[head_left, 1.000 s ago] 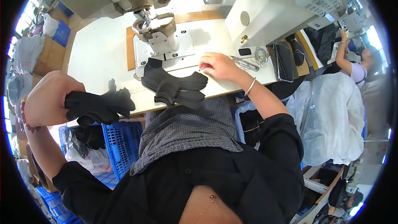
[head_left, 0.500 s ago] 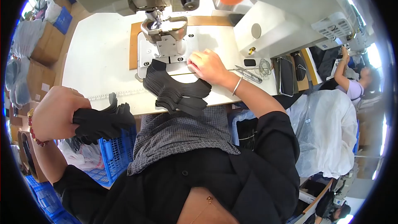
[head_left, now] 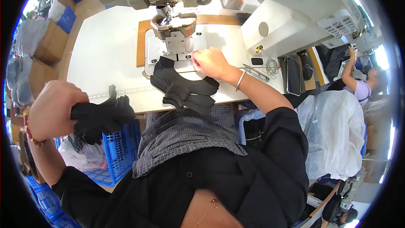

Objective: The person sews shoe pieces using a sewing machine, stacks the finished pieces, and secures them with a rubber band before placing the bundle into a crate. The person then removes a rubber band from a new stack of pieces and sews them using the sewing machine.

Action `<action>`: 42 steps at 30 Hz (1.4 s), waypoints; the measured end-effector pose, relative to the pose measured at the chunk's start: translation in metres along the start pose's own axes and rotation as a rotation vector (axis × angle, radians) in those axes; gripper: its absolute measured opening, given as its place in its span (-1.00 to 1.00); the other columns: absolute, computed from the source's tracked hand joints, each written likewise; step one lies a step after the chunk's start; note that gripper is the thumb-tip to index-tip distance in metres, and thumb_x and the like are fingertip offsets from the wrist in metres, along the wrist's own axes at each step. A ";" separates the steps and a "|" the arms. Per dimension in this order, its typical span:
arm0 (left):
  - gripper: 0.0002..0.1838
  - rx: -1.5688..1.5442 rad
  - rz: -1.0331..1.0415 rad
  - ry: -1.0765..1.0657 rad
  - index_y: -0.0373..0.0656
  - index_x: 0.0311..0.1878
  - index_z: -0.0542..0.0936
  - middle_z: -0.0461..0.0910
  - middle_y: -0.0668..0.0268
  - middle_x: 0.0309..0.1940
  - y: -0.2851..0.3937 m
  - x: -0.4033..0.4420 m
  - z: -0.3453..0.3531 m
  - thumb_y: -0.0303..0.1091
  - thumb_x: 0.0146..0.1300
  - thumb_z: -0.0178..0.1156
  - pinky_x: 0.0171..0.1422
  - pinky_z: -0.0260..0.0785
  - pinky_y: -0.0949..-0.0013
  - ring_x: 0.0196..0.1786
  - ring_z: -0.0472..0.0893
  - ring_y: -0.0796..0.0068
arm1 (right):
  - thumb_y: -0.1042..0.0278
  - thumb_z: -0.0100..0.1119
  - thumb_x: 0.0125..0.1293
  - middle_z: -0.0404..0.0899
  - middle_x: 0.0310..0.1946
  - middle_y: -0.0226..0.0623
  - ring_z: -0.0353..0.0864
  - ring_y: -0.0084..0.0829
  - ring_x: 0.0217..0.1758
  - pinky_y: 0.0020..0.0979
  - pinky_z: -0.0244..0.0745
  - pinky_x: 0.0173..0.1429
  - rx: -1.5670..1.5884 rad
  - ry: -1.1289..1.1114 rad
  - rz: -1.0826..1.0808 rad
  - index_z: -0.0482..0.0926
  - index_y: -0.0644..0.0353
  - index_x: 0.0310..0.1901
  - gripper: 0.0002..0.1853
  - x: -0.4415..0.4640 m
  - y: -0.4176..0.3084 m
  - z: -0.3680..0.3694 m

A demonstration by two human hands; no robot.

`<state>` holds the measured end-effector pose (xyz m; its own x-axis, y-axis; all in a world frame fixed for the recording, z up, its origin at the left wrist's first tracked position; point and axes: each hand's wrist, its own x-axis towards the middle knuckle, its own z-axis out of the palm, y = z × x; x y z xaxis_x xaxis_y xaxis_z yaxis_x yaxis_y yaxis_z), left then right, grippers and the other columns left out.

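My left hand (head_left: 57,109) is closed around a bundle of black cut pieces (head_left: 103,116), held at the table's front left edge above a blue crate. A fanned stack of black curved pieces (head_left: 179,85) lies at the front edge of the white table (head_left: 101,50), below the sewing machine's post (head_left: 175,31). Just right of the post and behind the stack is my right hand (head_left: 211,63), its fingers curled together. Whatever those fingertips may hold is too small to make out.
Snips (head_left: 256,72), a small black object (head_left: 257,61) and coiled wire (head_left: 272,65) lie right of my right hand. A blue crate (head_left: 120,154) stands below the table at left. White plastic sheeting (head_left: 331,135) covers something at right. Another person (head_left: 358,80) sits farther right.
The view has shifted, moving the machine and table within it. My right hand has moved left, closer to the machine's post. My left hand still grips the black bundle.
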<state>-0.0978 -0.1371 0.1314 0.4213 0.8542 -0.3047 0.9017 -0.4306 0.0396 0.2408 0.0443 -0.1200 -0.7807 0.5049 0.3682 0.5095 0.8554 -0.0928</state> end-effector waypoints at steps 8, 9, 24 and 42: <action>-0.63 -0.012 0.167 -0.086 -0.20 -0.44 0.64 0.61 0.19 -0.54 0.034 0.002 -0.048 -0.38 -0.52 0.32 -0.31 0.40 0.15 -0.37 0.63 0.07 | 0.25 0.23 0.07 0.63 -0.47 -0.29 0.67 -0.16 -0.42 -0.17 0.53 -0.35 0.660 0.158 -0.332 0.57 0.09 -0.34 -0.84 0.051 -0.216 0.041; -0.61 -0.040 0.204 -0.152 -0.20 -0.42 0.64 0.61 0.20 -0.53 0.038 0.005 -0.053 -0.38 -0.53 0.32 -0.30 0.40 0.14 -0.36 0.63 0.06 | 0.24 0.23 0.08 0.64 -0.44 -0.29 0.67 -0.14 -0.39 -0.15 0.54 -0.31 0.782 0.379 -0.489 0.58 0.08 -0.33 -0.84 0.053 -0.228 0.044; -0.81 -0.109 0.501 -0.167 -0.09 -0.40 0.61 0.56 0.23 -0.61 0.058 0.096 -0.043 -0.37 -0.17 0.35 -0.35 0.42 0.22 -0.44 0.62 0.12 | -0.18 0.62 -0.23 0.14 0.51 -0.10 0.09 -0.23 0.57 -0.17 -0.06 0.59 1.265 -0.048 -0.385 -0.09 0.21 0.55 0.40 0.010 -0.069 -0.081; -0.70 -0.450 0.298 -0.369 -0.32 -0.33 0.68 0.71 0.31 -0.50 0.022 0.188 -0.001 -0.24 0.06 0.47 -0.32 0.47 0.48 -0.43 0.67 0.59 | 0.45 0.60 -0.05 0.67 -0.13 -0.25 0.67 -0.33 -0.01 -0.20 0.42 0.32 1.755 -0.204 0.174 0.46 0.31 0.15 -0.31 -0.057 -0.072 -0.069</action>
<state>0.0013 0.0144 0.0764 0.6709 0.5260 -0.5227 0.7377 -0.4014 0.5429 0.2733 -0.0539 -0.0707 -0.8631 0.4823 0.1501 -0.2590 -0.1675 -0.9512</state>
